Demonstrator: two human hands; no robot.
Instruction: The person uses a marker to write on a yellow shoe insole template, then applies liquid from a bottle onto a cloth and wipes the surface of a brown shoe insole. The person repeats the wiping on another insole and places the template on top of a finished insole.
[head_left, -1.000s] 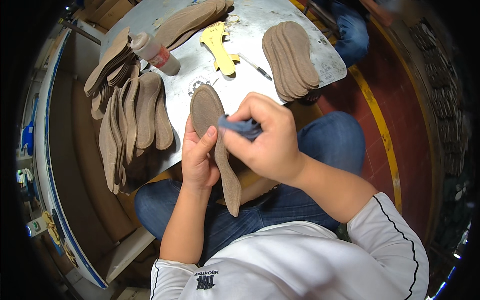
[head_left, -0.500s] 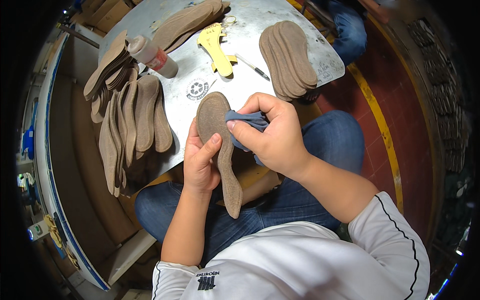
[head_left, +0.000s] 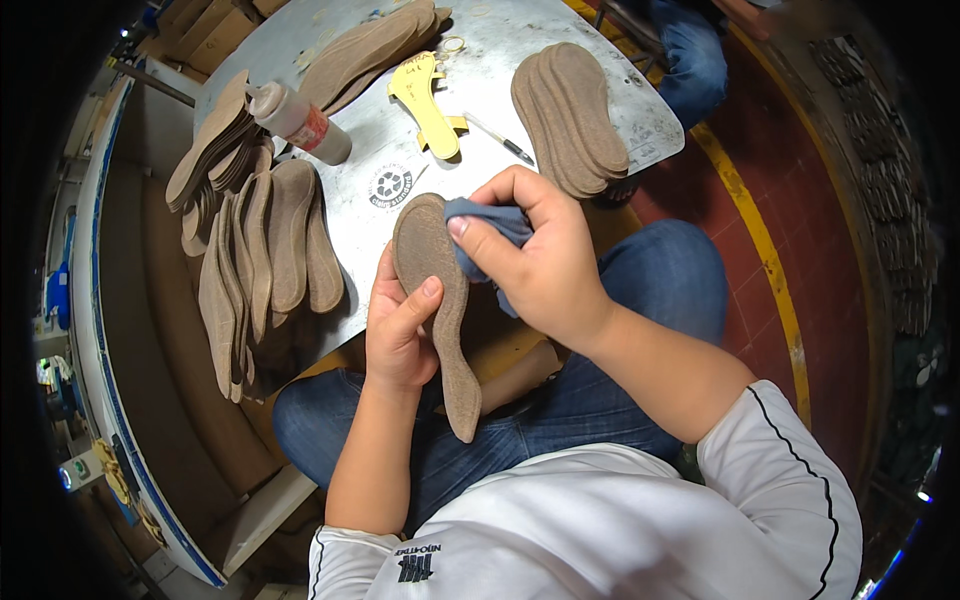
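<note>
Holding a brown sole-shaped piece (head_left: pixel 450 322) above the lap, wide end tipped away toward the near edge of a pale tabletop (head_left: pixel 370 138), narrow end pointing down at the blue jeans (head_left: pixel 660 290). Gripping it in the left hand (head_left: pixel 400 338), with thumb laid on the face and the other fingers wrapped behind, mostly hidden from view. Pinching a bunched blue-grey cloth (head_left: pixel 508 222) between thumb and bent forefinger of the right hand (head_left: pixel 545 265), cloth lapping over the right edge of the wide end.

Judging by the pose, wiping or rubbing along that edge, apparently midway through a single piece; impossible to tell the pressure applied or the share of rim already covered. Calling, most likely, for a steady left-hand hold and an even pass of cloth down toward the slim waist, then for a turn of the piece to bring the opposite edge within reach.

Facing a yellow template (head_left: pixel 428 105), a pen (head_left: pixel 500 140) and a squeeze bottle (head_left: pixel 300 122) on the tabletop, with fanned brown soles (head_left: pixel 570 120) at right and overlapping stacks (head_left: pixel 290 235) at left.
</note>
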